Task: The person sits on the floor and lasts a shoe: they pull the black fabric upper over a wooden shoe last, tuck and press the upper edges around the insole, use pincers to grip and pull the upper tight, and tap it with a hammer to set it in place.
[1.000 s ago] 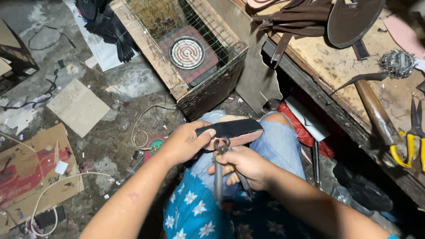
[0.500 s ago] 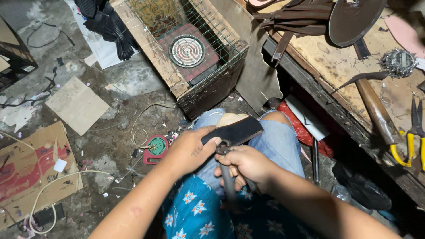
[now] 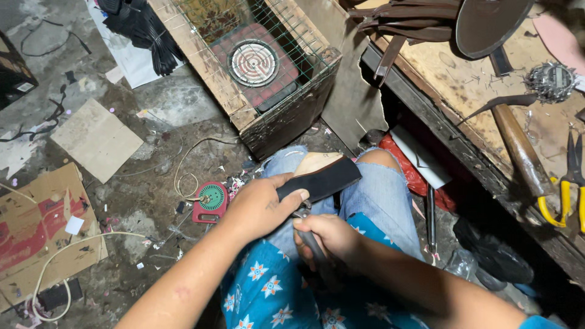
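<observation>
My left hand grips a black shoe sole with a tan insole, held flat over my knees. Just below it my right hand is closed around the grey handles of a pair of pliers. The pliers' jaws meet the near edge of the sole under my left fingers and are mostly hidden. Both hands are close together above my lap, which is covered by blue flowered cloth and pale jeans.
A wire-mesh wooden box with a round coil heater stands ahead on the floor. A workbench at right carries a hammer, yellow-handled pliers and brown straps. Cardboard, cords and a small red device litter the floor at left.
The sole has tilted and shifted slightly right and up in my left hand. My right hand has slid lower along the pliers, drawing them toward my lap.
</observation>
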`<state>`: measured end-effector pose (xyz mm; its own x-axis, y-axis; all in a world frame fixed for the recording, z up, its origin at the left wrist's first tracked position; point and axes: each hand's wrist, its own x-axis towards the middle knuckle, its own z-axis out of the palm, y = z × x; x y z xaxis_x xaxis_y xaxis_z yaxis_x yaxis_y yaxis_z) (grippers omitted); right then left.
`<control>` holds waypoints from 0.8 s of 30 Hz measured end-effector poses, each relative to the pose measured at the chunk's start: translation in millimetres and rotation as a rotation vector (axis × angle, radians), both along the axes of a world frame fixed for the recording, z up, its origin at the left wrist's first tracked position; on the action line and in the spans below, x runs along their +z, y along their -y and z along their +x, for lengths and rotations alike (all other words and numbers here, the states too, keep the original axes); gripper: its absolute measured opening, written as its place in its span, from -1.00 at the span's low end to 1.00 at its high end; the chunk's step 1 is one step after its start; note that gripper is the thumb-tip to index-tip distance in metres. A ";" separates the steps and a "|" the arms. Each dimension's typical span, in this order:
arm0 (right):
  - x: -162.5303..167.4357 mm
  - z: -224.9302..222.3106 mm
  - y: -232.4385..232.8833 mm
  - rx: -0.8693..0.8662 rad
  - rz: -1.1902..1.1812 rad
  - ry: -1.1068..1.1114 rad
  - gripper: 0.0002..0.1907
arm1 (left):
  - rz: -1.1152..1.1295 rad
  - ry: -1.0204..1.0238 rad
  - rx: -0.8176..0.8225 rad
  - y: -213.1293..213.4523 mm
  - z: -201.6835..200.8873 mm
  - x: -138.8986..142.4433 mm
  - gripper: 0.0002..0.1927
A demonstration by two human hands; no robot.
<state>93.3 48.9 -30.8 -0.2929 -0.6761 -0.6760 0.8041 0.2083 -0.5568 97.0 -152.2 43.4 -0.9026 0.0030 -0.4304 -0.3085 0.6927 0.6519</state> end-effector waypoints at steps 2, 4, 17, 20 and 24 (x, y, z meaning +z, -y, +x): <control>-9.0 -4.3 2.2 0.038 -0.119 -0.003 -0.55 | 0.043 0.023 0.016 -0.1 -10.0 0.8 -0.50; -15.3 -9.6 0.8 0.046 -0.140 0.055 -0.58 | 0.109 0.054 0.005 2.4 -17.6 0.9 -0.52; 56.3 6.1 -132.3 0.779 0.616 -0.959 -0.38 | -0.033 -0.049 -0.192 7.7 -9.7 1.4 -0.37; 53.7 -2.7 -149.1 0.652 0.718 -1.060 -0.53 | 0.009 -0.209 -0.253 7.5 -9.4 -3.7 -0.39; 56.2 -54.4 -201.8 0.199 1.245 -1.649 -0.42 | 0.235 -0.145 -0.258 19.6 -15.7 -8.2 -0.48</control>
